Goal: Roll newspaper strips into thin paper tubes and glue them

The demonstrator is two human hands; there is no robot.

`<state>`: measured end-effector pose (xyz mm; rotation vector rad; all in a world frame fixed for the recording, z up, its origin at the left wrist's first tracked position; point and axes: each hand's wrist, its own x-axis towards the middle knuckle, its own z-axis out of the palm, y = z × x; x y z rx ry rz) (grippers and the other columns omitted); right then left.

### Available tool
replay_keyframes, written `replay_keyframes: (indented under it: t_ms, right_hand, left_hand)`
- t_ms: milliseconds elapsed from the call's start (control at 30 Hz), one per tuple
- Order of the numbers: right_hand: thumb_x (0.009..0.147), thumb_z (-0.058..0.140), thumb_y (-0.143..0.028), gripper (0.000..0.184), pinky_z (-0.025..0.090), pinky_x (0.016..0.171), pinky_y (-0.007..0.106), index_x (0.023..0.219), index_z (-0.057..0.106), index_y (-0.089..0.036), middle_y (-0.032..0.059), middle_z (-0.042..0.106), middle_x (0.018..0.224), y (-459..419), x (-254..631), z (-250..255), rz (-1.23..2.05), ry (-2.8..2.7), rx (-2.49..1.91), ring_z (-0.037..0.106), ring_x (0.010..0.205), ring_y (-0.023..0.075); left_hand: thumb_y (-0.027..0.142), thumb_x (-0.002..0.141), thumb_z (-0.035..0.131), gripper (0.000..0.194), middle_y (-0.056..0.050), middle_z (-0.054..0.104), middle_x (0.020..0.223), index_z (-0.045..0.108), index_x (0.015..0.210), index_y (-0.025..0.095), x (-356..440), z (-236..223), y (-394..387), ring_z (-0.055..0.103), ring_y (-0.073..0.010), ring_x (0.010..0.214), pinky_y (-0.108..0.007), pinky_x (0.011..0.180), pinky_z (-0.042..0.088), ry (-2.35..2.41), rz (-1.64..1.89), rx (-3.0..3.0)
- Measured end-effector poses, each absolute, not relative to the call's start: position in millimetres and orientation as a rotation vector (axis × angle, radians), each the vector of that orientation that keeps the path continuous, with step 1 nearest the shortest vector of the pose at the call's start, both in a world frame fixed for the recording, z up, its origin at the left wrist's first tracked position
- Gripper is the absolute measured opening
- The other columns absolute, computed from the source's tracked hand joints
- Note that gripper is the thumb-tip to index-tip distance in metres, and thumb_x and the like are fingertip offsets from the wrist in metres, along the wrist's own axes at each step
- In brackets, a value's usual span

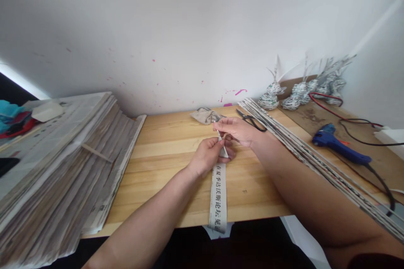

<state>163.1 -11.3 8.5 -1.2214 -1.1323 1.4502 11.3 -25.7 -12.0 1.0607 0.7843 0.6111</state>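
A newspaper strip (218, 197) printed with large characters hangs down over the front edge of the wooden table. Its upper end is twisted into a thin roll between my two hands. My left hand (208, 153) pinches the strip where the flat paper turns into the roll. Just above and to the right, my right hand (236, 130) has its fingertips closed on the narrow rolled tip. Behind the hands lies a crumpled grey-beige cloth (205, 115). Dark-handled scissors (251, 119) rest beside my right wrist.
A tall stack of newspapers (85, 155) stands at the left. Long rolled paper sticks (299, 155) run diagonally along the right. Beyond them are a blue glue gun (341, 145) with its cord, a cardboard sheet (362, 130) and several woven paper figures (269, 96) by the wall.
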Motion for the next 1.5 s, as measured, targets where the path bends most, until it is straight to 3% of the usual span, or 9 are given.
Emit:
replay_keyframes:
  t_ms: [100, 167, 300, 433, 700, 933, 1167, 1367, 1500]
  right_hand:
    - [0.068, 0.08, -0.047, 0.04, 0.037, 0.042, 0.02, 0.086, 0.073, -0.013, 0.0015, 0.062, 0.066, -12, 167, 8, 1.501, -1.232, -1.178, 0.05, 0.051, 0.007]
    - [0.065, 0.082, -0.043, 0.037, 0.036, 0.041, 0.02, 0.083, 0.073, -0.012, 0.0034, 0.065, 0.07, -11, 167, 8, 1.473, -1.208, -1.2, 0.05, 0.052, 0.0068]
    - [0.056, 0.088, -0.036, 0.035, 0.027, 0.038, 0.018, 0.07, 0.066, -0.014, -0.0025, 0.056, 0.059, -10, 164, 7, 1.448, -1.11, -1.264, 0.041, 0.047, 0.0043]
    - [0.05, 0.09, -0.035, 0.04, 0.022, 0.038, 0.018, 0.063, 0.057, -0.015, -0.0054, 0.05, 0.054, -11, 160, 9, 1.435, -1.056, -1.283, 0.038, 0.045, 0.0038]
    - [0.067, 0.08, -0.048, 0.041, 0.028, 0.04, 0.017, 0.084, 0.074, -0.011, -0.0001, 0.054, 0.06, -11, 169, 10, 1.534, -1.227, -1.182, 0.045, 0.053, 0.0064]
    - [0.055, 0.088, -0.041, 0.041, 0.019, 0.038, 0.017, 0.063, 0.058, -0.015, -0.0055, 0.047, 0.053, -7, 164, 4, 1.434, -1.048, -1.266, 0.035, 0.045, 0.0035]
    - [0.069, 0.078, -0.049, 0.041, 0.027, 0.042, 0.019, 0.084, 0.072, -0.011, -0.0009, 0.053, 0.061, -11, 172, 10, 1.569, -1.284, -1.16, 0.044, 0.053, 0.0067]
    - [0.054, 0.088, -0.039, 0.04, 0.018, 0.04, 0.018, 0.064, 0.057, -0.016, -0.0068, 0.044, 0.053, -9, 168, 8, 1.415, -1.105, -1.274, 0.033, 0.046, 0.0037]
    - [0.062, 0.083, -0.048, 0.04, 0.02, 0.04, 0.018, 0.069, 0.062, -0.015, -0.0044, 0.047, 0.056, -11, 169, 8, 1.435, -1.138, -1.243, 0.038, 0.05, 0.0052]
  left_hand:
    - [0.035, 0.088, 0.061, 0.026, -0.01, 0.072, 0.074, 0.066, 0.091, 0.01, 10, -10, -26, 0.069, -0.0168, 0.069, -0.026, 0.063, 0.055, 0.759, 0.603, 1.04]
    - [0.035, 0.086, 0.065, 0.025, -0.01, 0.072, 0.074, 0.066, 0.088, 0.01, 10, -11, -27, 0.069, -0.0166, 0.07, -0.026, 0.064, 0.055, 0.753, 0.595, 1.043]
    - [0.032, 0.081, 0.071, 0.023, -0.009, 0.071, 0.073, 0.066, 0.078, 0.01, 11, -13, -28, 0.067, -0.0147, 0.067, -0.027, 0.066, 0.055, 0.741, 0.564, 1.09]
    - [0.037, 0.081, 0.071, 0.028, -0.011, 0.071, 0.075, 0.068, 0.083, 0.01, 9, -14, -28, 0.068, -0.0162, 0.069, -0.029, 0.066, 0.055, 0.729, 0.517, 1.103]
    - [0.041, 0.081, 0.07, 0.033, -0.014, 0.072, 0.078, 0.068, 0.088, 0.009, 5, -13, -26, 0.07, -0.0192, 0.073, -0.031, 0.068, 0.056, 0.711, 0.478, 1.076]
    - [0.047, 0.075, 0.075, 0.04, -0.012, 0.071, 0.077, 0.067, 0.086, 0.009, 6, -16, -27, 0.069, -0.019, 0.074, -0.033, 0.071, 0.055, 0.671, 0.468, 1.078]
    - [0.045, 0.081, 0.069, 0.038, -0.013, 0.072, 0.082, 0.068, 0.093, 0.01, 5, -14, -27, 0.069, -0.0201, 0.077, -0.035, 0.073, 0.056, 0.657, 0.452, 1.097]
    - [0.044, 0.081, 0.07, 0.037, -0.013, 0.071, 0.081, 0.067, 0.091, 0.009, 5, -13, -28, 0.069, -0.0189, 0.078, -0.032, 0.072, 0.055, 0.63, 0.421, 1.094]
    - [0.041, 0.085, 0.066, 0.034, -0.014, 0.071, 0.083, 0.067, 0.095, 0.009, 4, -11, -28, 0.069, -0.0191, 0.078, -0.032, 0.072, 0.055, 0.644, 0.411, 1.089]
